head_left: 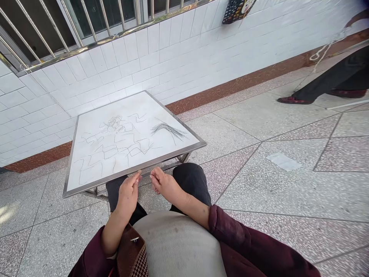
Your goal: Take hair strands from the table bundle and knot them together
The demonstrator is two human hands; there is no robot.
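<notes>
White-tiled wall (173,65), reddish-brown band (230,84) along base. Window (96,15) behind shiny metal bars (105,17), upper left. Speckled floor (248,188), dark seams (238,173). White, metal-edged desk (170,155) beside wall. Bright light patch (5,214), far left.

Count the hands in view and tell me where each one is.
3. The left hand and right hand are by the near edge of the table, and another person's blurred hand is at the upper right. That person's other hand may be hidden.
</notes>
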